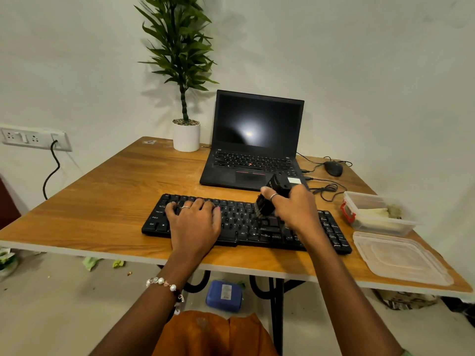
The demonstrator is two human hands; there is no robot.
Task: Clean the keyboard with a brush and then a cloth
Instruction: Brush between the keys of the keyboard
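Note:
A black keyboard (239, 224) lies across the near middle of the wooden table (102, 201). My left hand (195, 222) rests flat on its left half, fingers spread over the keys. My right hand (295, 209) grips a black brush (270, 199), tilted, with its bristles down on the keys right of centre. A clear plastic box (377, 214) at the right holds a pale folded cloth (372, 213).
An open black laptop (254, 140) stands behind the keyboard, with a mouse (333, 168) and cables to its right. A potted plant (186, 134) sits at the back. The box's clear lid (398, 258) lies at the near right corner. A wall socket (33, 137) is at the left.

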